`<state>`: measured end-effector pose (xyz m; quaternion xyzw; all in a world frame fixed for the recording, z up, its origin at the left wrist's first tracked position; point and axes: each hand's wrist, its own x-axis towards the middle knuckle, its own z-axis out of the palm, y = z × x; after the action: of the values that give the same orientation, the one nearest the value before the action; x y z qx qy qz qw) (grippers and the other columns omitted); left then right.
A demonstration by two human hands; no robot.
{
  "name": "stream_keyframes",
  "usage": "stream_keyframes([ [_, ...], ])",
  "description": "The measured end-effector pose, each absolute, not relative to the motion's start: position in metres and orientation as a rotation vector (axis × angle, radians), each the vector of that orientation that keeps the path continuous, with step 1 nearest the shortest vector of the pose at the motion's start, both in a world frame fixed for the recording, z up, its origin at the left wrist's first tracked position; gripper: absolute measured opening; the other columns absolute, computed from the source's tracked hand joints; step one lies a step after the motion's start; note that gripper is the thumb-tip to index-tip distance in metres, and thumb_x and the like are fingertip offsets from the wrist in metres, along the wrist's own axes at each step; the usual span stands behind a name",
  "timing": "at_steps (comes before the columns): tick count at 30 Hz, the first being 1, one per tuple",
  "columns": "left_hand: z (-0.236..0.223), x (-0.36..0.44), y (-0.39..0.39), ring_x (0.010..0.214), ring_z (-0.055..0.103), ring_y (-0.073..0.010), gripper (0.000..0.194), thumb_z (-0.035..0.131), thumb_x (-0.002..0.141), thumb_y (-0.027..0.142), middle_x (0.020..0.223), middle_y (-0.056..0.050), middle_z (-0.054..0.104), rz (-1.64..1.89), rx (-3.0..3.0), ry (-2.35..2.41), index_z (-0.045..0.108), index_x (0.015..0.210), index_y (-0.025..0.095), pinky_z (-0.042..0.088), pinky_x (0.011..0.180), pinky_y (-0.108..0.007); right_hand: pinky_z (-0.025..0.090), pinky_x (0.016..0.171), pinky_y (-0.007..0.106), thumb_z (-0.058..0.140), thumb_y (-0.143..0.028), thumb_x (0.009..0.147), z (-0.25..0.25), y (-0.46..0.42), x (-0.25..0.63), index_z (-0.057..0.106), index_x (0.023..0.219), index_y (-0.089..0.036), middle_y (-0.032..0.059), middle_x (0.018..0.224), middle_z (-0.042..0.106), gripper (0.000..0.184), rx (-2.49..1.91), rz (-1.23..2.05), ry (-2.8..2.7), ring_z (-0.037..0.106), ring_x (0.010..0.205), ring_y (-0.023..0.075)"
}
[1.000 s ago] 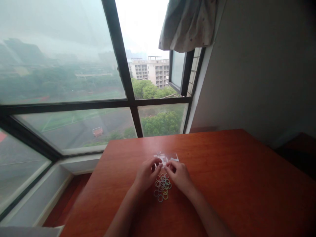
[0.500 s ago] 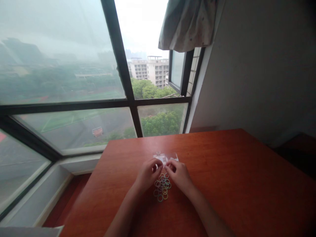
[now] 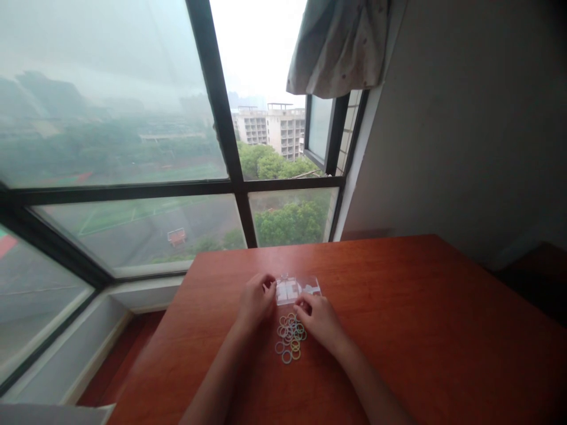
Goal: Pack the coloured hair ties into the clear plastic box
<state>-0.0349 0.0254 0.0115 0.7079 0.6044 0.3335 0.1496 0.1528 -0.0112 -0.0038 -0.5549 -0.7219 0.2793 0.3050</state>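
A small clear plastic box [image 3: 287, 290] lies on the brown wooden table with its transparent lid [image 3: 310, 285] spread to the right. My left hand [image 3: 257, 301] is at the box's left side, its thumb and fingers closed on that edge. Just in front of the box, my right hand [image 3: 319, 316] has its fingertips pinched together; whatever is between them is too small to make out. Several thin pastel rings [image 3: 291, 335] lie in a loose, overlapping cluster on the table below the box, left of my right hand.
The brown table [image 3: 398, 319] reaches out to both sides. Beyond its far edge stand dark-framed windows [image 3: 239, 189], with a curtain [image 3: 339, 53] hanging at the upper right. A plain wall [image 3: 452, 130] rises on the right.
My hands were close together over the front of the box and have parted. The left moved to the box's left side; the right shifted slightly down, and more of the box shows.
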Motion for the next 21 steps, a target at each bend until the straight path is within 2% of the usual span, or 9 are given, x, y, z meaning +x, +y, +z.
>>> stream_keyframes([
  [10, 0.011, -0.030, 0.030, 0.066, 0.056, -0.0134, 0.011, 0.053, 0.081, 0.021, 0.077, -0.001, 0.064, 0.853, 2.062, 1.838, 0.064, 0.082, 0.019, 0.036, 0.059, -0.023, 0.038, 0.061, 0.022, 0.059, -0.021, 0.082, 0.001, -0.014, 0.152, 0.067, 0.079, -0.020, -0.0012, 0.067, 0.066, 0.008, -1.479, 0.774, -1.940, 0.059, 0.065, 0.0133],
  [21, 0.009, -0.044, 0.014, 0.066, 0.057, -0.0154, 0.016, 0.050, 0.083, 0.023, 0.077, -0.002, 0.064, 0.932, 2.063, 1.763, 0.064, 0.089, 0.020, 0.041, 0.063, -0.025, 0.038, 0.059, 0.020, 0.061, -0.022, 0.081, 0.009, -0.024, 0.151, 0.070, 0.084, -0.021, -0.0002, 0.073, 0.069, 0.010, -1.396, 0.853, -2.128, 0.061, 0.066, 0.0128],
])
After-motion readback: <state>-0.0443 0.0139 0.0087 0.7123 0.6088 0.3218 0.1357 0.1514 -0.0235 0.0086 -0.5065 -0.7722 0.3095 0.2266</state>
